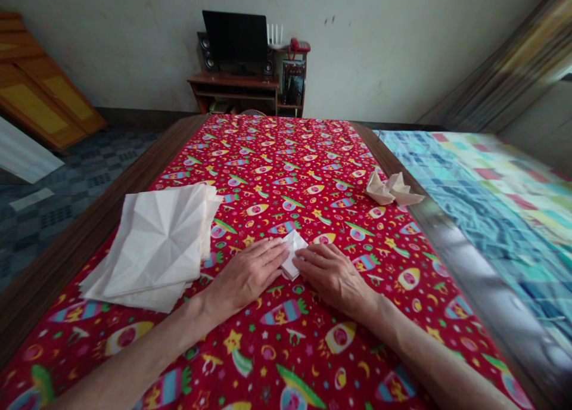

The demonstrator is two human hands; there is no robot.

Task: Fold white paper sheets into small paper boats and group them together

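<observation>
A small folded piece of white paper lies on the red patterned cloth, one corner pointing away from me. My left hand rests flat over its left edge, fingers stretched out and side by side. From the other side, my right hand lays its outstretched fingers on the right edge of the paper. Only the middle of the folded paper shows between the two hands. To the left, near my left forearm, is a stack of creased white paper sheets. Two folded paper shapes with pointed tips sit at the right.
The red cloth covers a table with dark wooden edges. Beyond it stands a desk with a monitor, speakers and a red telephone. A bed with a checked cover adjoins at right; a wooden cabinet is at left.
</observation>
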